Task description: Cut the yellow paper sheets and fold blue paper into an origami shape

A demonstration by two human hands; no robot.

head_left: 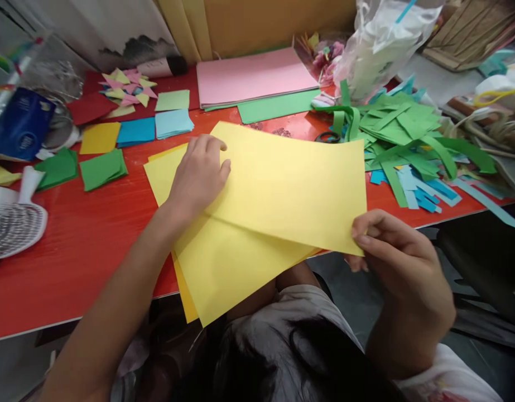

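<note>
Paper sheet (282, 184) corner-pinched between right hand (402, 279) fingers (376, 224); left hand (198, 176) pressed flat atop it.

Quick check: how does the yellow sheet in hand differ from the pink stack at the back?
The top yellow sheet is single, its near corner pinched by the right hand; the pink stack is many sheets, untouched. The top yellow sheet lies skewed at the near edge of the table; the pink stack lies flat at the far side. Both are plain rectangular paper.
</note>
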